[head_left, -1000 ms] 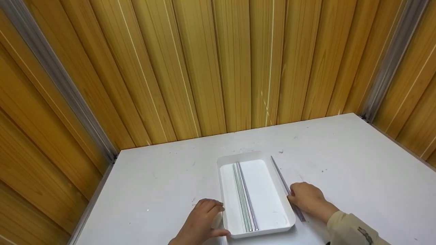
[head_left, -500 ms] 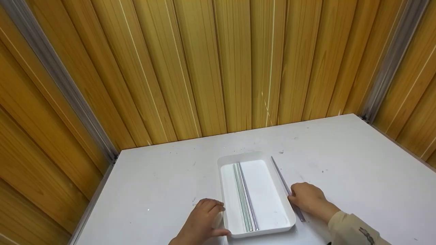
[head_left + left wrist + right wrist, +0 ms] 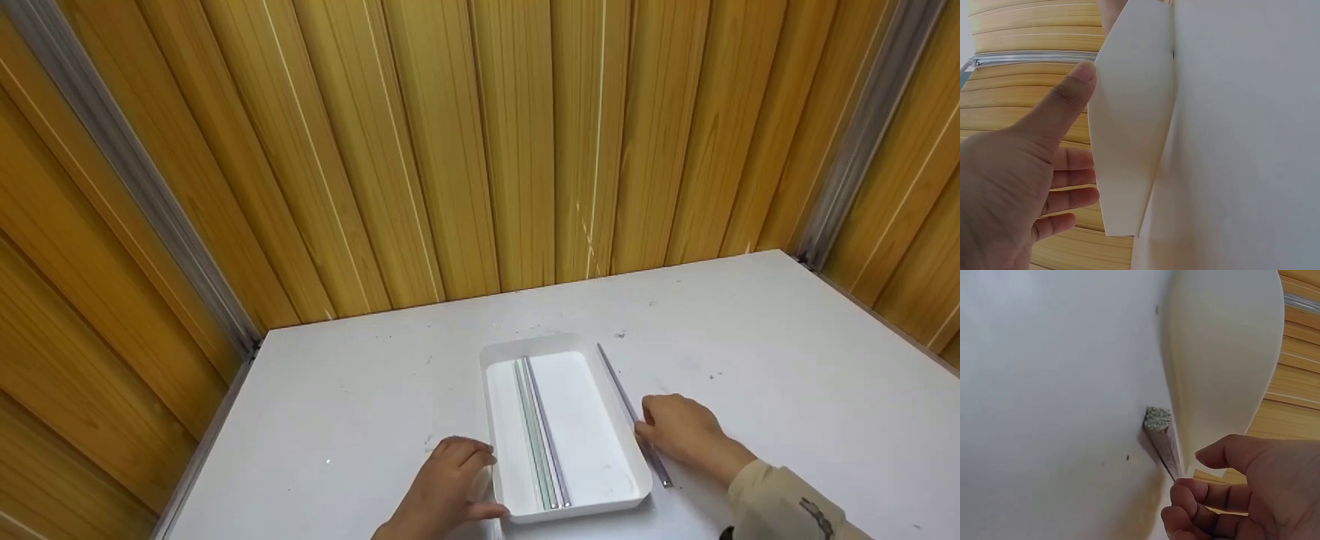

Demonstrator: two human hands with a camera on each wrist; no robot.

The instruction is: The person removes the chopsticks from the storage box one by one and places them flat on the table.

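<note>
Left hand (image 3: 447,484) touching white tray (image 3: 589,431); purple stick (image 3: 619,388) outside, by right hand (image 3: 682,429).

The right grip (image 3: 682,427) hides a bit of the purple stick (image 3: 617,382). The left grip (image 3: 442,480) covers part of the white tray (image 3: 540,346), and its arm is cut off. The desk's (image 3: 360,397) near edge is out of the picture, and the specks (image 3: 619,335) by its far edge are too small to tell.

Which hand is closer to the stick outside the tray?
Right. The right hand is beside that stick; the left hand is across the tray, by its opposite side.
</note>
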